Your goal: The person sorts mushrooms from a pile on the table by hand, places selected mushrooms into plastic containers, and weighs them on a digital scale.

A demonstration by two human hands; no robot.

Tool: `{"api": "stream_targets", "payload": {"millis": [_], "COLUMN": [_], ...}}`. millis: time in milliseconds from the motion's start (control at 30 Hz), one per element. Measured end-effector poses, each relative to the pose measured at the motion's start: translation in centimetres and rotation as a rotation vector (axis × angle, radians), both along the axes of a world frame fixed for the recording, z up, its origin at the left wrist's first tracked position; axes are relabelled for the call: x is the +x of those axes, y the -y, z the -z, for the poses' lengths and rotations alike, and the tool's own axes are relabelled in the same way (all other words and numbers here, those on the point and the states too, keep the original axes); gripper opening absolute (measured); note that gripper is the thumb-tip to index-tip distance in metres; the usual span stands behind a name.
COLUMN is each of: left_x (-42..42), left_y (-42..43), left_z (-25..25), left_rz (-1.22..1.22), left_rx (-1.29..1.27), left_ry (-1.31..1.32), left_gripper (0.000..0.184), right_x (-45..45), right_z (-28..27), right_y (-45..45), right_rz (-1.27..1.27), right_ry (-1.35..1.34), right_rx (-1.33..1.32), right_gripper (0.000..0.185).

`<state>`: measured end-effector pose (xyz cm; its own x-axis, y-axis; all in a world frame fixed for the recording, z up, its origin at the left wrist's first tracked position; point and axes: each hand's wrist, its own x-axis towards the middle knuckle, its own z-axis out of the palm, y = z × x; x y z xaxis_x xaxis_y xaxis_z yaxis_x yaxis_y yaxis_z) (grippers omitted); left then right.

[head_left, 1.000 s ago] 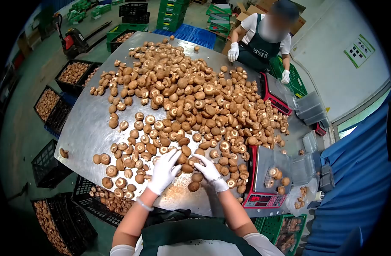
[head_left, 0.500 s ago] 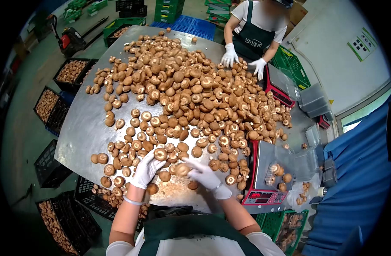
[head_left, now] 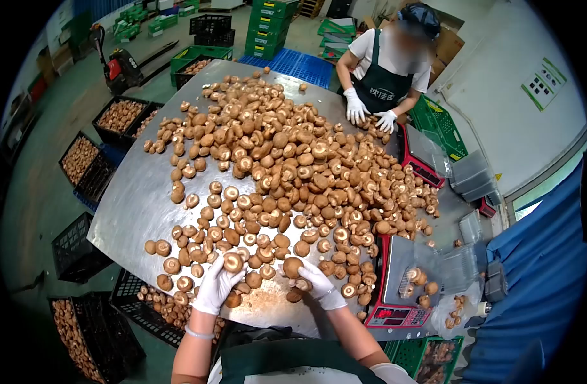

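Note:
Brown shiitake mushrooms lie in a large heap across the metal table, with looser ones near me. My left hand, in a white glove, is closed around a mushroom whose pale underside and stem face up. To its right, my gloved right hand grips a mushroom with its brown cap upward. Another small mushroom shows against the right fingers; I cannot tell whether it is held too. A few single mushrooms lie on the table between the hands.
On the right stands a red scale with mushrooms in a clear tray on it. Across the table, a co-worker's gloved hands touch the heap beside a second scale. Black crates line the left floor; a blue curtain hangs right.
My right hand has moved right and slightly down with its mushroom, away from my left hand. My left hand still holds its mushroom. The camera view has tilted a little upward.

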<state>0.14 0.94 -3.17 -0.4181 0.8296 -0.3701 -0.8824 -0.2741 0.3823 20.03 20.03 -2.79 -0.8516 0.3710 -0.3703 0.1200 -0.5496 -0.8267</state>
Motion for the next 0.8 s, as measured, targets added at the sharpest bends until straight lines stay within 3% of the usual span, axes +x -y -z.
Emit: {"api": "stream_targets", "payload": {"millis": [67,133,167,233,267,300,367,433,467,500,600,667,767,800], "left_x": [0.8,2.4,3.3,5.0,6.0,6.8,8.6,9.1,9.6,9.8,11.5,13.1,15.8,16.9], "left_y": [0.5,-0.2,-0.6,-1.8,-2.2,-3.0,-4.0,-4.7,-5.2,-5.7,-6.9,-7.9,-10.0,-10.7], "left_z": [0.6,-0.7,-1.7,-2.8,-3.1,-3.4,-4.4,-3.5,-2.9,-2.7,-4.0,-3.5,-6.9,-7.6], "left_rz": [0.026,-0.002,-0.008,-0.015,-0.024,-0.040,0.026,0.007,0.010,0.025,0.108,0.144,0.238,0.259], "left_rx": [-0.079,-0.211,-0.262,-0.312,-0.284,-0.247,-0.259,-0.315,-0.337,-0.333,-0.281,-0.242,-0.208,-0.213], "left_ry": [-0.053,-0.248,-0.358,-0.502,-0.662,-0.822,-0.930,-1.599,-1.585,-1.711,-1.525,-1.328,-1.461,-1.397], "left_gripper": [0.040,0.039,0.038,0.034,0.034,0.035,0.032,0.029,0.028,0.029,0.035,0.042,0.045,0.044], "right_x": [-0.2,0.4,0.4,-0.1,-0.1,-0.1,-0.5,0.3,0.8,1.6,4.1,5.8,12.3,15.1], "right_z": [-0.5,2.1,3.4,3.9,2.8,3.9,0.7,4.2,5.1,5.2,7.6,9.1,-6.0,-7.8], "right_y": [1.2,1.1,1.2,2.0,2.7,2.4,3.5,3.9,4.5,3.9,2.8,2.1,-1.8,-3.3], "right_rz": [0.116,0.159,0.174,0.196,0.360,0.145,0.287,0.342,0.322,0.289,0.276,0.395,0.426,0.536], "right_ry": [-0.103,-0.157,-0.167,-0.427,-0.246,-0.657,-0.442,-0.335,-0.348,-0.391,-0.343,-0.189,-0.393,-0.287], "right_rx": [-0.009,-0.289,-0.291,-0.717,-0.615,-0.912,-0.750,-0.693,-0.478,-0.510,-0.416,-0.070,-0.375,-0.132], "right_gripper": [0.047,0.055,0.055,0.063,0.069,0.066,0.066,0.062,0.061,0.059,0.058,0.064,0.045,0.042]}}
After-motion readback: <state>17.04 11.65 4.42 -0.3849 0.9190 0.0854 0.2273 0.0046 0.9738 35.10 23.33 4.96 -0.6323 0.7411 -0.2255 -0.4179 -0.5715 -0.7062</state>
